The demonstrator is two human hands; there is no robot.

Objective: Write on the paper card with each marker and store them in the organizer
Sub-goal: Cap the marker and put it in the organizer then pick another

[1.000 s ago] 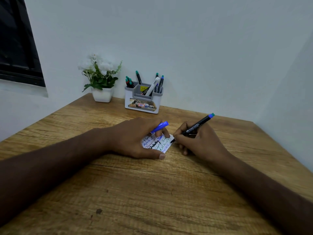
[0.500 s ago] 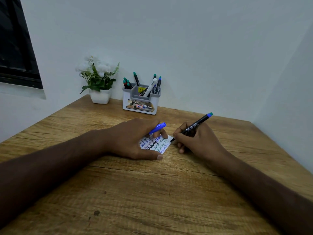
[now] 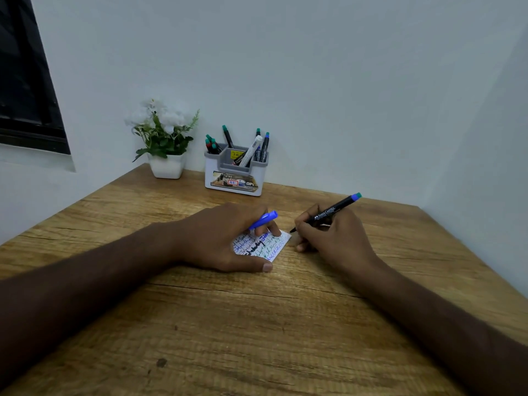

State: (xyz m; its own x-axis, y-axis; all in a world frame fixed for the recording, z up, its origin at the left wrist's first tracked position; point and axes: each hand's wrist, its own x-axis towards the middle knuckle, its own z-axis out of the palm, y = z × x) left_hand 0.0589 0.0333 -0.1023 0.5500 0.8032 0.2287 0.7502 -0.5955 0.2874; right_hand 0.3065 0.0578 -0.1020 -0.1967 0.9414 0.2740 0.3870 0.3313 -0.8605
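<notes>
A small white paper card (image 3: 261, 246) covered in coloured scribbles lies on the wooden table (image 3: 257, 324). My left hand (image 3: 225, 238) presses on the card's left side and holds a blue marker cap (image 3: 264, 220) between its fingers. My right hand (image 3: 334, 241) grips a black marker with a blue end (image 3: 333, 211), its tip at the card's upper right corner. The white and grey organizer (image 3: 235, 172) stands at the back by the wall with several markers upright in it.
A white pot of white flowers (image 3: 163, 144) stands left of the organizer. A dark window (image 3: 25, 81) is on the left wall. Walls close off the table at the back and right.
The marker tip has shifted slightly to the card's upper right corner. Both hands otherwise stay where they were on the card; the view has shifted slightly.
</notes>
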